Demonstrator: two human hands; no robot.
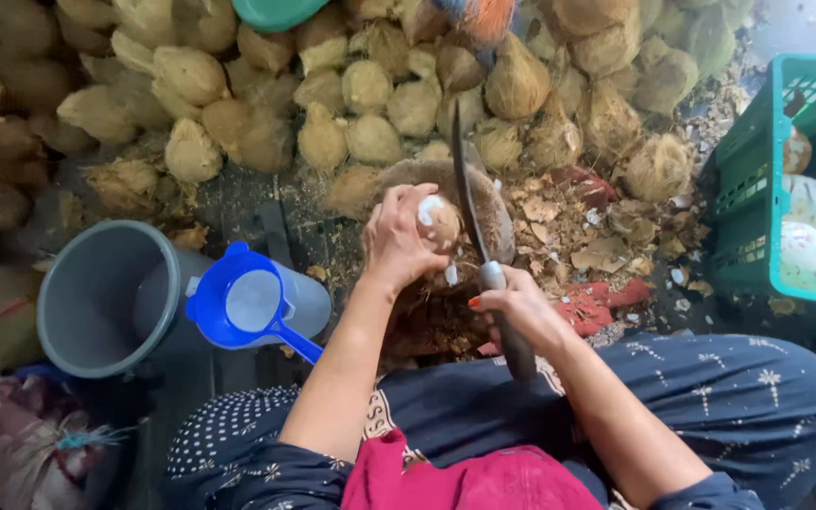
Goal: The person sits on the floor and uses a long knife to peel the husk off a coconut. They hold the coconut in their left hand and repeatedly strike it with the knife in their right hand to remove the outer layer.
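My left hand [399,236] grips a small brown coconut [441,222] with a patch of white flesh showing, held over a round wooden chopping block [502,212]. My right hand [521,307] is closed around the handle of a long dark knife [469,194]. Its blade points away from me and lies just right of the coconut, close against it. Brown shell chips [559,227] lie scattered on the block's right side.
A big heap of husked coconuts [370,113] fills the far side. A grey bucket [96,297] with a blue jug [247,302] stands at left. A green crate [767,189] holding peeled white coconuts [809,255] is at right. Red cloth [602,302] lies by my knee.
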